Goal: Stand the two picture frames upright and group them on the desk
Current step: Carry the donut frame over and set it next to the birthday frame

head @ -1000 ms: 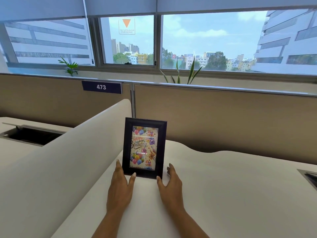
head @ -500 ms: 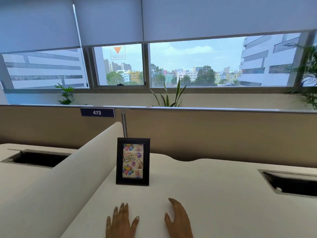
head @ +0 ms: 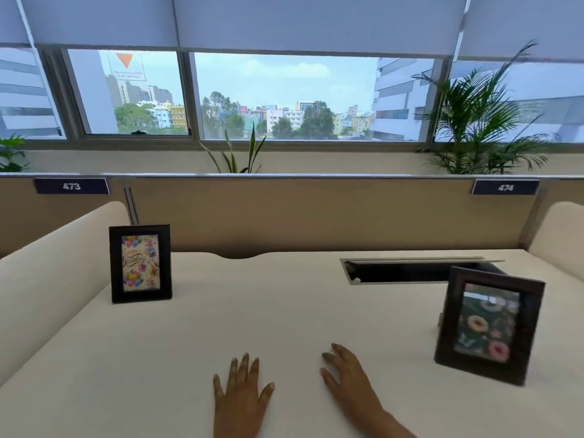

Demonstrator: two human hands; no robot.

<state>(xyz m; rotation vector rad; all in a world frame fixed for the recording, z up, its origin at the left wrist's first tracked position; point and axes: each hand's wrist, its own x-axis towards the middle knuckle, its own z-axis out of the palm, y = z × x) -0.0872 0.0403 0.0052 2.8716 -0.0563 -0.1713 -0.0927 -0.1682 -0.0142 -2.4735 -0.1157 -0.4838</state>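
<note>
A black frame with a birthday picture (head: 140, 263) stands upright at the far left of the white desk (head: 284, 311), close to the curved side divider. A second dark frame with a doughnut picture (head: 488, 324) stands upright near the desk's right side, turned slightly leftward. The two frames are far apart. My left hand (head: 241, 399) lies flat on the desk near the front edge, fingers spread, holding nothing. My right hand (head: 350, 377) rests beside it, open, its fingers apart, well left of the doughnut frame.
An open cable tray (head: 410, 271) is sunk into the desk behind the doughnut frame. Beige partition panels (head: 316, 216) labelled 473 and 474 close the back. Curved white dividers (head: 53, 279) flank the desk. Plants stand on the window ledge beyond.
My hands let go of the birthday frame and drew back to the front of the desk. The view swung right, bringing the doughnut frame into sight.
</note>
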